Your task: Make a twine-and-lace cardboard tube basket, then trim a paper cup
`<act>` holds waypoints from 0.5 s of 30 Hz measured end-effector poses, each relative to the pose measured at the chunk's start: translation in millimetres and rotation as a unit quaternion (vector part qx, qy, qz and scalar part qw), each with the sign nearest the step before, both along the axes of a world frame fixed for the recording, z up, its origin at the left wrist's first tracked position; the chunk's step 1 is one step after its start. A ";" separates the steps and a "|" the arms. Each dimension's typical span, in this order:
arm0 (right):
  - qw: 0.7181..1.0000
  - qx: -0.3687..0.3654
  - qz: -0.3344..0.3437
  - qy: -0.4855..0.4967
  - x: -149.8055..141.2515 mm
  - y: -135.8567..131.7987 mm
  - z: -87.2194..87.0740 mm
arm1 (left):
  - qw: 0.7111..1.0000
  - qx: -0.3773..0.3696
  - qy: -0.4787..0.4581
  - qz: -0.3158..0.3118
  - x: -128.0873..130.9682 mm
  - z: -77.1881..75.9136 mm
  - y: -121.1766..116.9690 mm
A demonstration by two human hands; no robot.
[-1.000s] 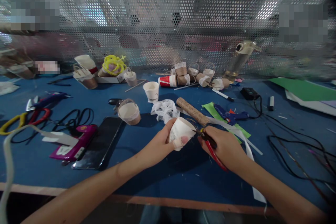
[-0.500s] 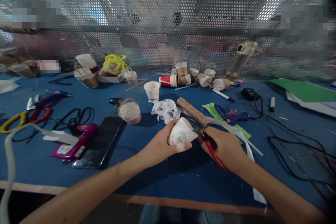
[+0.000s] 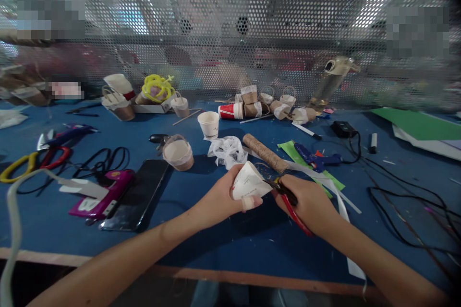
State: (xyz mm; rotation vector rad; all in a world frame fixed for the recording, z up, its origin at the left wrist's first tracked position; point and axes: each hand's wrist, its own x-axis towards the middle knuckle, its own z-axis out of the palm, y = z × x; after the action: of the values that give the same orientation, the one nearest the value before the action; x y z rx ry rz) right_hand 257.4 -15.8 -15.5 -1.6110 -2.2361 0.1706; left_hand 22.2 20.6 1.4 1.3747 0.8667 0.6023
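Note:
My left hand [image 3: 230,194] is wrapped round a white paper cup [image 3: 248,181], tilted with its opening toward the right. A bandage strip circles my left thumb. My right hand [image 3: 306,201] grips red-handled scissors [image 3: 296,216], whose dark blades meet the cup's cut edge. Just behind the cup lie a bunched white lace ribbon [image 3: 227,150] and a roll of brown twine [image 3: 264,152]. A second white paper cup [image 3: 208,124] stands upright beyond the lace, and a small twine-wrapped basket [image 3: 178,153] is to its left.
On the left are a phone [image 3: 139,196], a purple glue gun [image 3: 104,192] and yellow-and-red scissors handles [image 3: 54,157]. To the right lie a blue glue gun [image 3: 319,158] and black cables [image 3: 399,216]. Several small baskets [image 3: 252,108] line the perforated metal screen [image 3: 230,38].
The cup has turned slightly in my left hand, showing more of its printed text. The scissors have stayed at its edge, and both hands are almost in the same place.

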 end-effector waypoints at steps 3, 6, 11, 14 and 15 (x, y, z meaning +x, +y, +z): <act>1.000 -0.005 0.004 -0.001 0.3 -0.2 -0.9 | 1.000 0.017 0.002 -0.007 -0.2 0.8 -0.1; 1.000 -0.005 0.001 -0.004 1.2 -0.5 -2.7 | 1.000 0.015 -0.024 -0.006 -0.7 1.1 -0.3; 1.000 -0.002 -0.005 -0.005 1.3 -0.5 -3.3 | 0.999 -0.007 -0.053 0.001 -1.2 0.6 1.0; 1.000 0.002 0.001 -0.004 0.7 -0.4 -3.1 | 0.999 -0.032 -0.041 0.004 -1.3 -1.3 1.8; 1.000 0.005 0.002 -0.004 0.6 -0.4 -3.2 | 0.999 -0.033 -0.039 0.006 -1.0 -2.0 1.9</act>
State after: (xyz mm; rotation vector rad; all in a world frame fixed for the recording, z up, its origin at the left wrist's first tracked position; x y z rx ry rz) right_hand 258.0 -16.1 -18.7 -1.6053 -2.2438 0.1542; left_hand 21.2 22.5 -0.6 1.2789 0.8253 0.6267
